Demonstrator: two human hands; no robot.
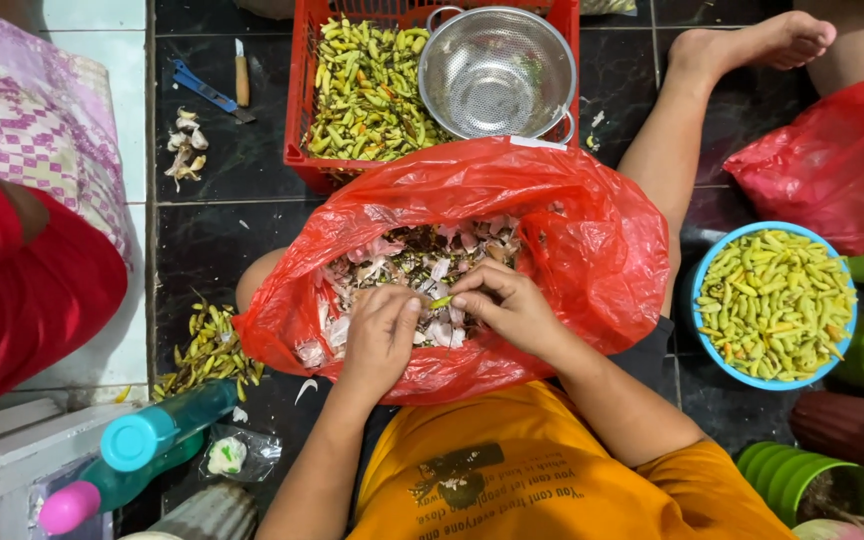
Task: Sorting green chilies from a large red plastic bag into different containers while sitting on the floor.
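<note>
Two hands met over the red plastic bag [592,250], which lay open on the person's lap. Between them was one small green chili [440,301]. The left hand [380,335] was curled shut, and its thumb and first finger pinched the chili's left end. The right hand [508,303] pinched the other end with its fingertips. The chili lay sideways, its long way running from one hand to the other, so both hands were just as near to it. It sat right above the middle of the bag.

Inside the bag was a heap of pale peels and scraps [422,262] (they looked like garlic skins, but it was hard to be sure).

Past the bag's far side stood a red crate [300,100] full of green and yellow chilies, with a shiny metal strainer [497,72] in it. To the right of the bag was a blue bowl [704,280] heaped with more chilies. To the left of the bag, a small pile of chilies [207,350] lay on the dark tile floor [212,245]. Farther off on that side were some garlic bits [185,147] and a knife [241,75].
</note>
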